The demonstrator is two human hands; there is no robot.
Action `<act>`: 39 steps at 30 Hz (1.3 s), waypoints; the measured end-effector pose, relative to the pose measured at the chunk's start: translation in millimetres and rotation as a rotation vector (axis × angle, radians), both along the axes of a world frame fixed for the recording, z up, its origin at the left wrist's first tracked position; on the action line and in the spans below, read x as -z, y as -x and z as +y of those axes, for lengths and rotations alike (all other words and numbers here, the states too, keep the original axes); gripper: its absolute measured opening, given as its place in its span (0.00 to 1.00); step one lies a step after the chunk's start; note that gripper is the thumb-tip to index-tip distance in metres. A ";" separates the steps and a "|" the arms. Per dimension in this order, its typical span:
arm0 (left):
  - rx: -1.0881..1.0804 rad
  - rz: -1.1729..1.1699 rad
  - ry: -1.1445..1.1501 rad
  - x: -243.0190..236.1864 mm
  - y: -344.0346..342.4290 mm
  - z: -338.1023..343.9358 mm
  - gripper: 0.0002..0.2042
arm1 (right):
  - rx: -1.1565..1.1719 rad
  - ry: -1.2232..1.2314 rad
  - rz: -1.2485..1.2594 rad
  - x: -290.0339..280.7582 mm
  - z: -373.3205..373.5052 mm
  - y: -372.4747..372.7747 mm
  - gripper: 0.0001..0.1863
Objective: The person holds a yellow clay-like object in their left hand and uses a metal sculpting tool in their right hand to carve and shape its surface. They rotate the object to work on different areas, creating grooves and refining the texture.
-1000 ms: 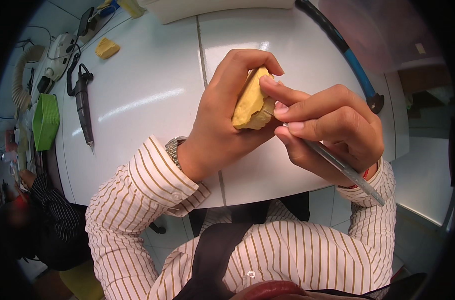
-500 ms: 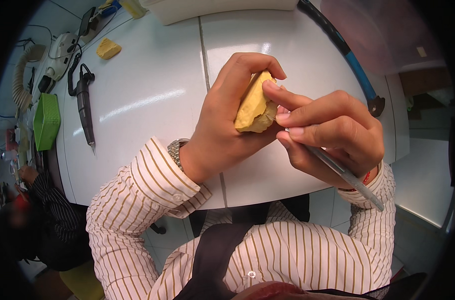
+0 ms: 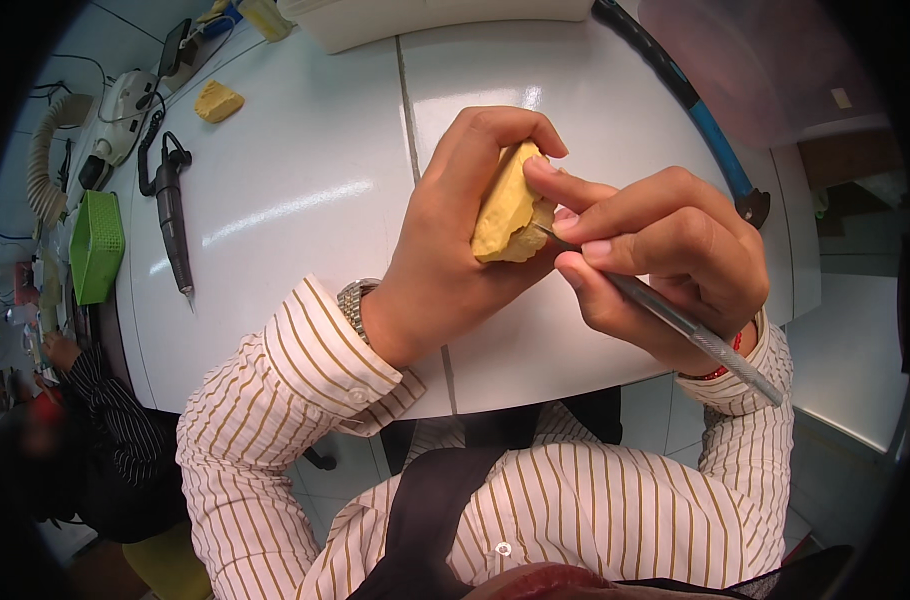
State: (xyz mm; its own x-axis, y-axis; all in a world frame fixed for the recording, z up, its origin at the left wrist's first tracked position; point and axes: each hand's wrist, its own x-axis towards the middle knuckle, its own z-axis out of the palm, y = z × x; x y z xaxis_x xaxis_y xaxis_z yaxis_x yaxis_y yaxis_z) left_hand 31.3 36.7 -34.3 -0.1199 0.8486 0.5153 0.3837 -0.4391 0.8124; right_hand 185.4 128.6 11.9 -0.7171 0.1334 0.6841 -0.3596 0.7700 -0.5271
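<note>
My left hand [image 3: 425, 245] is closed around a yellow plaster dental model [image 3: 503, 222], holding it above the white table with its rough side facing right. In my right hand [image 3: 690, 245] a slim metal carving tool [image 3: 700, 338] is held like a pen. Its knurled handle slants down across the wrist. The thin tip meets the lower right face of the model, and fingers partly cover that spot. My right index finger rests against the model's upper right edge.
On the left of the table [image 3: 295, 300] lie a dark rotary handpiece [image 3: 173, 225], another yellow plaster piece [image 3: 218, 102] and a green basket [image 3: 97, 248]. A blue-and-black-handled hammer [image 3: 710, 135] is at the right, a white bin [image 3: 435, 22] at the back. Another person [image 3: 115, 430] sits at far left.
The carving tool's tip has shifted slightly left onto the model, and its handle end has swung a little to the right and up. My left hand's grip stays about the same.
</note>
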 end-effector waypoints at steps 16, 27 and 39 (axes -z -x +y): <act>0.024 -0.031 0.044 -1.0 0.7 -1.8 0.29 | 0.014 0.018 -0.018 -2.6 -1.7 0.3 0.12; -0.028 -0.076 -0.035 -1.8 -4.6 1.2 0.26 | 0.018 0.070 -0.033 -3.5 -3.7 -0.7 0.13; 0.026 -0.039 0.055 -2.5 0.1 -2.0 0.28 | 0.012 0.035 -0.045 -6.7 -1.7 0.4 0.13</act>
State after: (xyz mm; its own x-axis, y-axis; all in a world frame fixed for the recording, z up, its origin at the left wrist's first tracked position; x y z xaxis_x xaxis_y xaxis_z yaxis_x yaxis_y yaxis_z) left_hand 31.2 34.7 -31.8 -0.1161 0.8787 0.4631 0.3403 -0.4028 0.8497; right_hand 184.9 126.9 18.6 -0.7450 0.1654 0.6462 -0.3263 0.7546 -0.5693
